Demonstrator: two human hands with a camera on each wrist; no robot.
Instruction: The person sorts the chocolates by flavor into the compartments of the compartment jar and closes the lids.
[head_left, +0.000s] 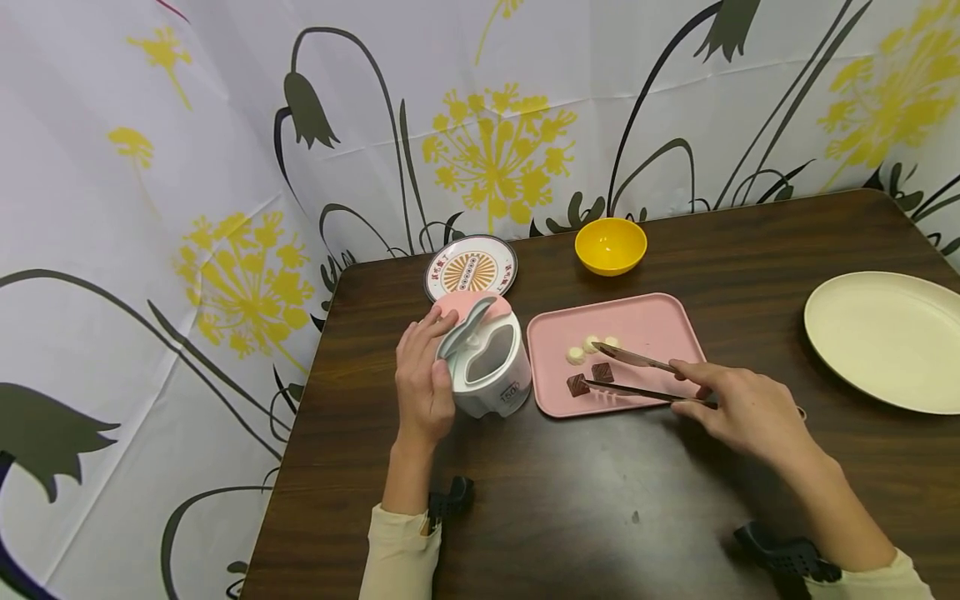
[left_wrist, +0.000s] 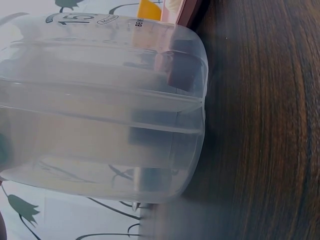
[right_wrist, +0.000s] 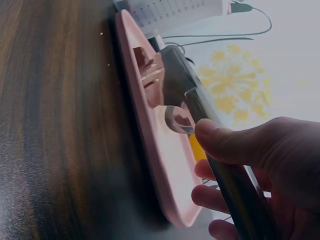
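My left hand (head_left: 423, 379) grips the left side of a translucent container (head_left: 491, 392) with a grey and pink lid. The lid's grey flap (head_left: 467, 325) stands raised beside the fingers. In the left wrist view, the container (left_wrist: 100, 115) fills most of the picture. Between thumb and fingers, my right hand (head_left: 757, 412) holds metal tongs (head_left: 637, 359), their arms spread over a pink tray (head_left: 652, 321). One tip is near several round cream pieces (head_left: 575, 356), the other at a dark brown square (head_left: 577, 385). A second brown square (head_left: 602, 372) lies between the arms.
A yellow bowl (head_left: 611, 246) stands behind the tray. Behind the container lies a patterned round plate (head_left: 498, 258), partly hidden by it. A large cream plate (head_left: 885, 342) is at the right. Floral cloth (head_left: 525, 50) hangs along the table's far edge.
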